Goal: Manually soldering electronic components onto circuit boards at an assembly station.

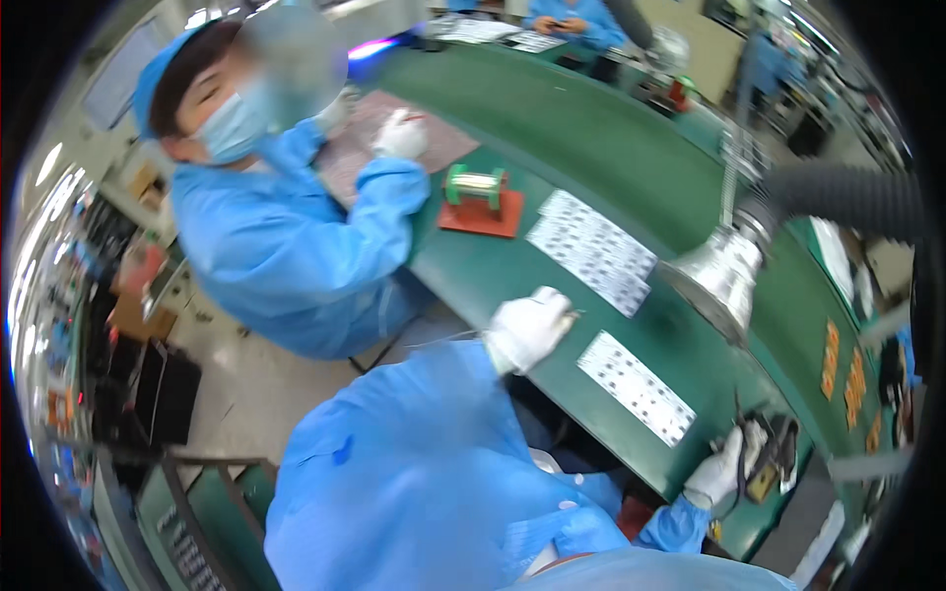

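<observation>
My left hand (530,331), in a white glove, is closed over the near edge of the green bench (463,266). Something thin and small pokes out at its fingertips, too blurred to name. A white sheet with rows of small dark parts (639,389) lies just right of it. My right hand (717,475), also gloved in white, reaches to the bench's right end. Its fingers are bent at a dark object with a black cord (777,455); what exactly they grip is hidden.
Further white dotted sheets (591,251) lie mid-bench. A wire spool on a red stand (478,202) stands beside a co-worker in blue (296,236). A metal hood (724,281) on a black hose (843,200) hangs over the bench. Orange pieces (853,389) lie at far right.
</observation>
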